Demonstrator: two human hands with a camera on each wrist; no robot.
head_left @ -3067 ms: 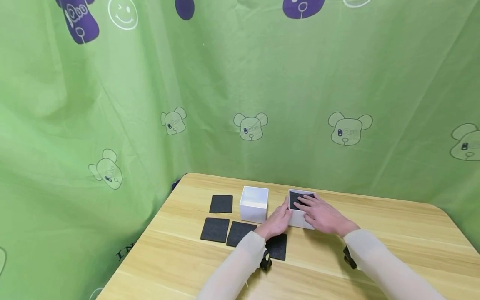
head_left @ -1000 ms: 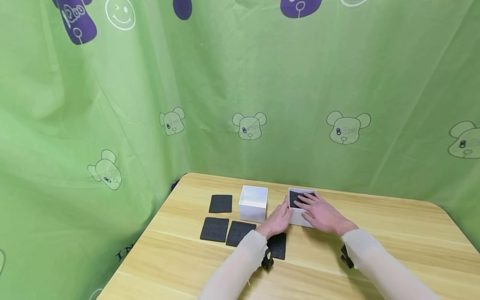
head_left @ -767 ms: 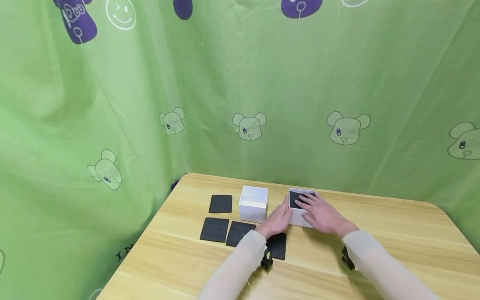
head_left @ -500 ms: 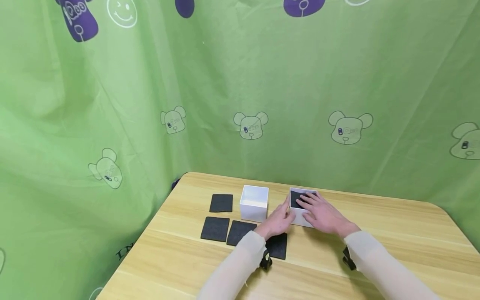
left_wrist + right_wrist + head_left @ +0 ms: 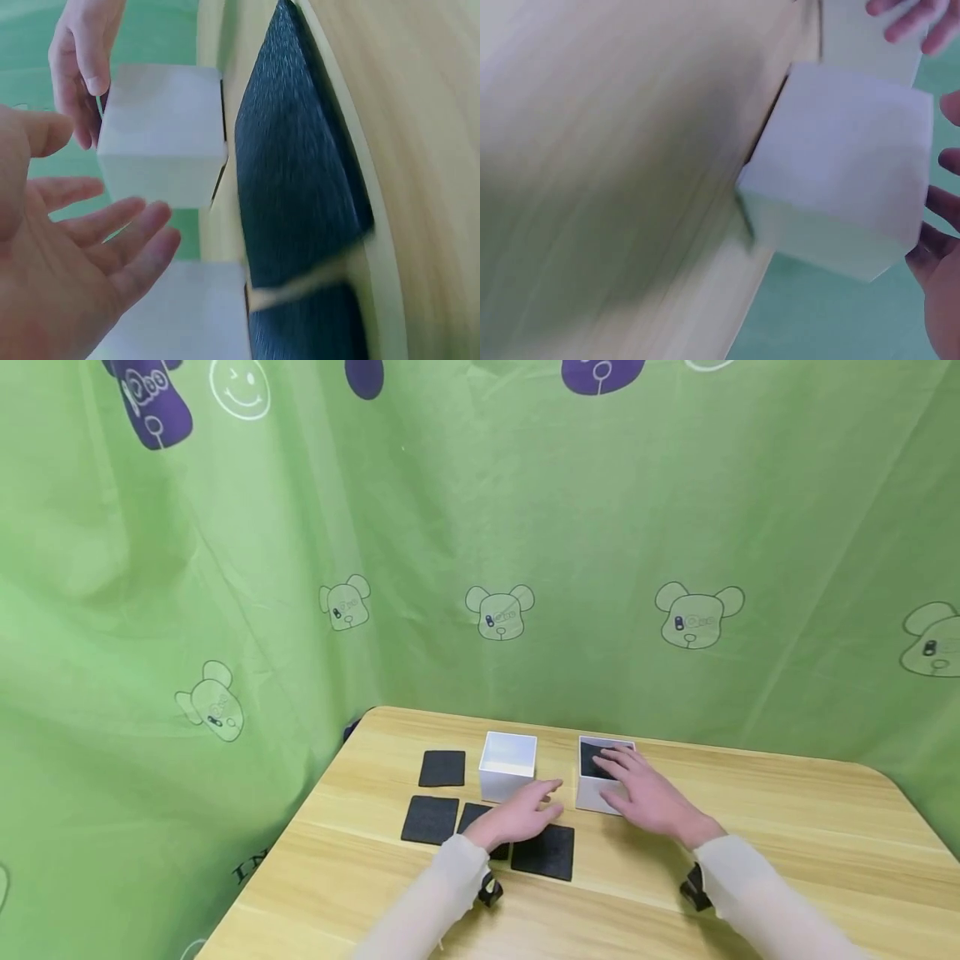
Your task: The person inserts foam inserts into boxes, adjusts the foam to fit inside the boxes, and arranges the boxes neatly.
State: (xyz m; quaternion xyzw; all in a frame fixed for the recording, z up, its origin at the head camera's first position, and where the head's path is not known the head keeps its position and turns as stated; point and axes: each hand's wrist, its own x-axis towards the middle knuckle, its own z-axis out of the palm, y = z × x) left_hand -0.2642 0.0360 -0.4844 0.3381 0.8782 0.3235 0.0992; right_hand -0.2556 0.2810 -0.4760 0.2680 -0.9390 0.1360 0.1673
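A white open-topped box (image 5: 596, 795) stands at the right back of the table, with a black square pad (image 5: 591, 758) visible inside it. My right hand (image 5: 654, 797) is over this box, its fingers spread across the opening; whether the fingertips touch the pad I cannot tell. Apart from the box, my left hand (image 5: 517, 817) hovers with loosely spread fingers and holds nothing. Close behind it is a second white box (image 5: 507, 781), whose visible inside is bare. Below the left hand lie a black pad (image 5: 546, 853) and another pad (image 5: 474, 817), partly covered by that hand.
Farther left on the wooden table (image 5: 787, 860) lie two more flat black pads, a back one (image 5: 442, 768) and a front one (image 5: 430, 820). A green patterned curtain (image 5: 420, 527) hangs behind the table and along its left side.
My left hand has let go of the right box's side and moved left and toward me, above the pads. My right hand stays over the box, its fingers slightly lifted.
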